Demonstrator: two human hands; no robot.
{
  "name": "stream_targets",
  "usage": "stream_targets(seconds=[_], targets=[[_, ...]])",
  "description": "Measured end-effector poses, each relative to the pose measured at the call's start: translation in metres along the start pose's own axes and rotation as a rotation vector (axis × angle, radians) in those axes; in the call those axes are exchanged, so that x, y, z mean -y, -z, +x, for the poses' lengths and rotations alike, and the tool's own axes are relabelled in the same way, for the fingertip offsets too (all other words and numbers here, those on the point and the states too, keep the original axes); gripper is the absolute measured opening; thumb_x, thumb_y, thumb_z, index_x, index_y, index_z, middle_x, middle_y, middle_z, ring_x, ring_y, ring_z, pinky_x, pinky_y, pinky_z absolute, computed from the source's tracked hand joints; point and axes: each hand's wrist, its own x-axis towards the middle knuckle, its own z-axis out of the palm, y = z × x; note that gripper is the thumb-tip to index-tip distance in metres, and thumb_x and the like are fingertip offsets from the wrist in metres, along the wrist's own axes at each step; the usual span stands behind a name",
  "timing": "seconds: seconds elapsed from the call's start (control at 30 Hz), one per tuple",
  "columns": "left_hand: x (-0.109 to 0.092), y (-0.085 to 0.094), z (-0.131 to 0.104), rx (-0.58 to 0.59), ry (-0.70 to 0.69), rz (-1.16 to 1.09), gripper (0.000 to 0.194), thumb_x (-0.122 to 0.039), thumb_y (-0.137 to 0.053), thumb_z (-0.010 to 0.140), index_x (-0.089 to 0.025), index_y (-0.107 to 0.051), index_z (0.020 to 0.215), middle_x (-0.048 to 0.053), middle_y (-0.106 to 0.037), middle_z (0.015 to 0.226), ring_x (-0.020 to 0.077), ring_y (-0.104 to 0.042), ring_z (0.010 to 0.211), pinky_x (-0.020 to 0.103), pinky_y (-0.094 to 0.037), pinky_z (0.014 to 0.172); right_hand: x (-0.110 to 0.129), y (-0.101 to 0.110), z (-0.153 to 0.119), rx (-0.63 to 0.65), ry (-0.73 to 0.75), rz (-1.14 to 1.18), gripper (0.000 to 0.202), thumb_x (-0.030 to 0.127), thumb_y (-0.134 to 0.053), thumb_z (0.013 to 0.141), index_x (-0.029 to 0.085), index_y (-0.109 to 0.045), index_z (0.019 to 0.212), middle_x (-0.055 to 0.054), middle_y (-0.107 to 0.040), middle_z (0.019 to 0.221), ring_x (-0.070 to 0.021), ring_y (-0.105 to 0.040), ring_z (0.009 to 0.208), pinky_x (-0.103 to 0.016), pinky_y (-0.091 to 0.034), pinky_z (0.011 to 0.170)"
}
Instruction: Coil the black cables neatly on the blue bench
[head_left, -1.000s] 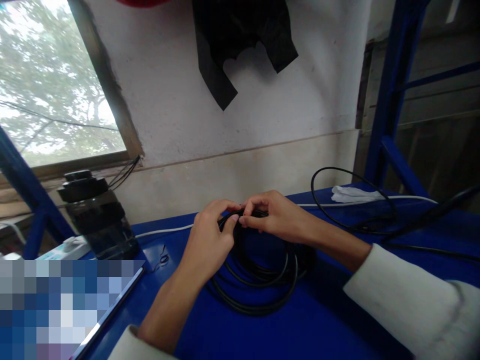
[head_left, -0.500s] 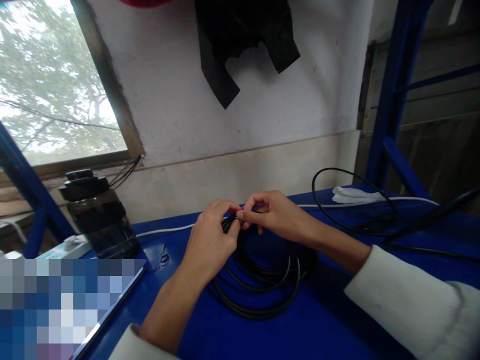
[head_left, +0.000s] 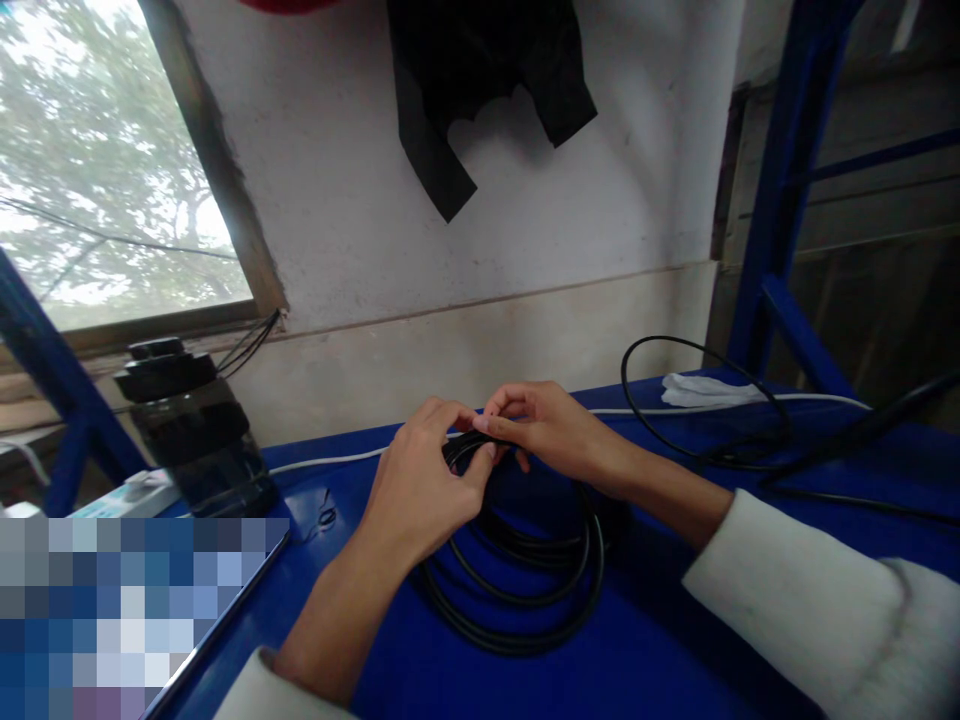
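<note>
A coil of black cable [head_left: 517, 640] rests on the blue table [head_left: 630, 640], its far side lifted between my hands. My left hand [head_left: 424, 480] is wrapped around the bundled loops, with fingers over the top and the thumb on the near side. On the right, my right hand [head_left: 544, 425] pinches at the same bundle, its thumb and fingertips close to the left fingers. Whether a thin tie sits in those fingertips is too small to tell. The lower loops hang toward me and lie on the table.
A dark water bottle [head_left: 199, 430] stands at left, behind a blurred-out flat object [head_left: 150, 620]. Thin black wire ties [head_left: 326, 515] lie beside it. A white cable [head_left: 330, 462] runs along the back. At right are a looped black cable [head_left: 626, 375], white tissue [head_left: 705, 390] and a blue post [head_left: 787, 200].
The left thumb has shifted slightly right along the bundle, and the fingertips have moved a little apart. The lower coil loops sit slightly lower and nearer to me.
</note>
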Motion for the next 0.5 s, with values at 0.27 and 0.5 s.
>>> stream_targets(seconds=[0.27,0.5], targets=[[0.0021,0.0,0.0029,-0.012,0.006,-0.027,0.01,-0.03,-0.074,0.091,-0.025,-0.073,0.1,0.003,-0.072,0.103,0.0223,-0.066,0.095,0.036,-0.049,0.082,-0.0006,-0.0011,0.0002,-0.012,-0.026,0.014,0.041,0.057,-0.076,0.087,0.017,-0.065,0.09,-0.004,-0.072,0.07,-0.0152,-0.066,0.059,-0.018,-0.041,0.041],[0.0026,-0.0004,0.0038,-0.03,0.005,-0.028,0.011,-0.025,-0.072,0.091,-0.025,-0.075,0.101,0.003,-0.073,0.103,0.0215,-0.067,0.093,0.035,-0.05,0.081,-0.0025,-0.0007,0.0004,-0.01,0.0,0.05,0.041,0.056,-0.072,0.092,0.016,-0.065,0.091,-0.005,-0.072,0.074,-0.0154,-0.069,0.062,-0.018,-0.043,0.042]])
